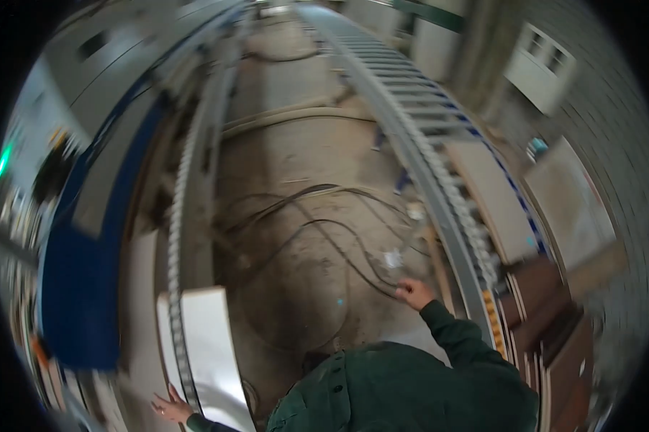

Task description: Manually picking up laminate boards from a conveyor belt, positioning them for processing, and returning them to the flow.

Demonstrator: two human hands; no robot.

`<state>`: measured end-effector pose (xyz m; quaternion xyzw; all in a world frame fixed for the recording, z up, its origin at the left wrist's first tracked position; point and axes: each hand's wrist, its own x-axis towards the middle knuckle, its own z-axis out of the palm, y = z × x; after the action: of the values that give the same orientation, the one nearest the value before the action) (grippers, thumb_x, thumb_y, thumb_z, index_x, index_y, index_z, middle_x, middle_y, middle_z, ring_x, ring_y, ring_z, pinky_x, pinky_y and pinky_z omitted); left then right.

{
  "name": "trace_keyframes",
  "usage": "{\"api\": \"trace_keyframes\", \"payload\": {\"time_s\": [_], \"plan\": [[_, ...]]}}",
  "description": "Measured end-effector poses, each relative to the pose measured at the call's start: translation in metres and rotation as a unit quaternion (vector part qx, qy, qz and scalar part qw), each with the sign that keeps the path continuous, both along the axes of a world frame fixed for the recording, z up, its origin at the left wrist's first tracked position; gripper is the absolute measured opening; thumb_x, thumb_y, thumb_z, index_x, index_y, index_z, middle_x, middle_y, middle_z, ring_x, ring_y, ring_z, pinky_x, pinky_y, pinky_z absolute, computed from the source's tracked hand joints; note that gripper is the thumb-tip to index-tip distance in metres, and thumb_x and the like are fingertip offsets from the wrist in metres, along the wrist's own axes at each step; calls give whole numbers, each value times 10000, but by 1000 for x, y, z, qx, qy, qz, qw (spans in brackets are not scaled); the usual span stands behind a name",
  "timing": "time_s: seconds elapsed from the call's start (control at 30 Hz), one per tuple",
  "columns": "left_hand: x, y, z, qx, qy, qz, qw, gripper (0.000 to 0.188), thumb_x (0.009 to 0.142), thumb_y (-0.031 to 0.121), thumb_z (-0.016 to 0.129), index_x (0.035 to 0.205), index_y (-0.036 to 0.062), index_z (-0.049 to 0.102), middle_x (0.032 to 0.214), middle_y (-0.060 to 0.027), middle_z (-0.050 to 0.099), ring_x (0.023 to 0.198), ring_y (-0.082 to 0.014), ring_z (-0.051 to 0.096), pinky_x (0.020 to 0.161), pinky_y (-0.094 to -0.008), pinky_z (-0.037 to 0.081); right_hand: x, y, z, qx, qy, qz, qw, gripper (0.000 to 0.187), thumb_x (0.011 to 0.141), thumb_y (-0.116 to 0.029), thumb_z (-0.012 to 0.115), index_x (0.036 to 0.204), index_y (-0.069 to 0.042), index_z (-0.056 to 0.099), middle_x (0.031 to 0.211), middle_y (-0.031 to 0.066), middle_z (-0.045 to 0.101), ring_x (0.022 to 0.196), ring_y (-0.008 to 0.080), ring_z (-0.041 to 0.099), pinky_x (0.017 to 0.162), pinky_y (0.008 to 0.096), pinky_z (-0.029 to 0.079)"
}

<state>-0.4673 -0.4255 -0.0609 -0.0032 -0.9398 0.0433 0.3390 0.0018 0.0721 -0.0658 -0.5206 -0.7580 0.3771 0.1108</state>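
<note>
My left hand (170,407) is low on the left with its fingers spread and nothing in them. It is beside a pale panel (143,317) and a white glossy board (213,345), which lies at the left conveyor's chain (173,263). To the right, my right hand (415,294) is in front of my body with its fingers curled in. Whether anything is inside them is hidden. Behind its fingertips in the picture a black cable (353,263) runs over the floor; contact cannot be made out. The picture is smeared by motion.
A grey roller conveyor (382,68) runs away on the right, carrying a pale panel (490,198). Brown boards (537,288) are stacked near it. A blue machine housing (83,288) stands left. Cables and a pale hose (296,115) cross the floor between the conveyors.
</note>
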Motion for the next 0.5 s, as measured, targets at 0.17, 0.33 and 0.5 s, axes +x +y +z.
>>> {"api": "trace_keyframes", "payload": {"time_s": [0.17,0.33,0.5], "plan": [[7,323,48,129,-30,-431,892,448,688,302,622,1037,52,496,1104,-225,367,1029,-348,360,821,-394,336,106,20,43,75,83,-242,964,279,706,-183,584,929,-20,553,678,102,574,590,168,533,549,291,425],[84,566,90,156,-48,-673,721,414,687,220,632,1037,51,493,1107,-169,380,1009,-303,384,813,-366,335,173,32,68,71,263,-425,863,191,746,-113,553,908,-10,556,583,5,521,489,56,448,442,198,368],[174,746,117,142,-87,-768,618,389,726,251,586,1059,77,483,1123,-121,389,1027,-267,368,842,-359,294,240,96,70,64,280,-520,804,161,773,-166,532,802,-13,572,552,-4,510,420,44,404,371,189,315]]}}
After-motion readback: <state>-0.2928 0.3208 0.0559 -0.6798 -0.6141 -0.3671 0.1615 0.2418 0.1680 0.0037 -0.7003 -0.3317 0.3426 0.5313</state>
